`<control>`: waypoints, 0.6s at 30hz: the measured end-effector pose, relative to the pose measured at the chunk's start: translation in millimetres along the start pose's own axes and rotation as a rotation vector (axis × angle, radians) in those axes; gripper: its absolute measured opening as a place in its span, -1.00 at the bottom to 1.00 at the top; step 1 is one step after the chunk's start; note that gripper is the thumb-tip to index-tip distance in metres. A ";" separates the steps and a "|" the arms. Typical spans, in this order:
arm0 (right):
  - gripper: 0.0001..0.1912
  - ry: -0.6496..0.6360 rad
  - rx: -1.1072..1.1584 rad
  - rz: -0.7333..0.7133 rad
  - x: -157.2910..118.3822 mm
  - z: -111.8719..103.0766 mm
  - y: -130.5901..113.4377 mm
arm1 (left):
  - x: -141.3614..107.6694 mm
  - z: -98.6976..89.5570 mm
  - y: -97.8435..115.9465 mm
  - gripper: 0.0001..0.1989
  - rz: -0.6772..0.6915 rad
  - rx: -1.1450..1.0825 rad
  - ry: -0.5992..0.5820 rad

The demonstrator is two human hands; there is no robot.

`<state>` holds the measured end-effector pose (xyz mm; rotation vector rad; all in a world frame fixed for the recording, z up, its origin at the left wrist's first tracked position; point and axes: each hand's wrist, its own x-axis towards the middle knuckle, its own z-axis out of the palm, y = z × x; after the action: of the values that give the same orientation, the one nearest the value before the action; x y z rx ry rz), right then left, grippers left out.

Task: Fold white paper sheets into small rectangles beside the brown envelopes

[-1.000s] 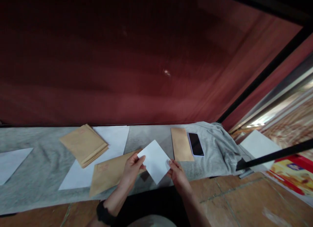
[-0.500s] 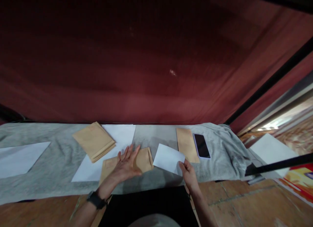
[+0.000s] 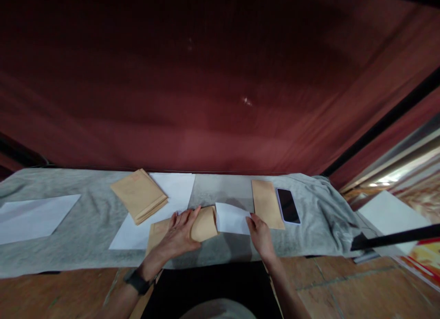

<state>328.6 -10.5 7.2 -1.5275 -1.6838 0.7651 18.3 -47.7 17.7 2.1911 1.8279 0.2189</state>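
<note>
A brown paper envelope (image 3: 203, 223) lies in front of me on the grey cloth, its mouth facing right and bulging apart. Across it lies my left hand (image 3: 181, 231), fingers at the far edge and thumb at the near edge, squeezing it. My right hand (image 3: 258, 232) pinches the right end of a white sheet of paper (image 3: 233, 219), slightly curved. The sheet's left edge meets the envelope's mouth; whether it has entered, I cannot tell. Under and beyond my left wrist, white paper (image 3: 127, 236) is partly covered.
A stack of brown envelopes (image 3: 139, 195) lies back left, partly on white paper. More white paper (image 3: 37, 218) is at far left. To the right are a single brown envelope (image 3: 268, 204) and a phone (image 3: 288, 206). A black metal bar (image 3: 395, 236) crosses at right.
My right hand has brought the sheet level and against the envelope's mouth. My left hand has closed from a spread pose, and the mouth now gapes wider.
</note>
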 end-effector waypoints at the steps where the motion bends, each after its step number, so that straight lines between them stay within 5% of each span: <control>1: -0.65 -0.034 -0.004 -0.007 1.6 -1.4 0.6 | -1.1 2.2 -1.5 0.15 0.012 -0.005 0.023; 11: -0.71 -0.172 0.021 -0.021 20.6 -17.7 3.7 | -6.7 9.6 -4.0 0.17 0.084 0.017 0.139; 18: -0.72 -0.246 0.060 0.003 23.8 -8.9 -8.2 | -4.3 5.8 -0.3 0.15 0.139 0.026 0.190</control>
<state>330.5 11.8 21.8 -1.4414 -1.8171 1.0311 18.8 -52.5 12.4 2.3905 1.7817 0.4486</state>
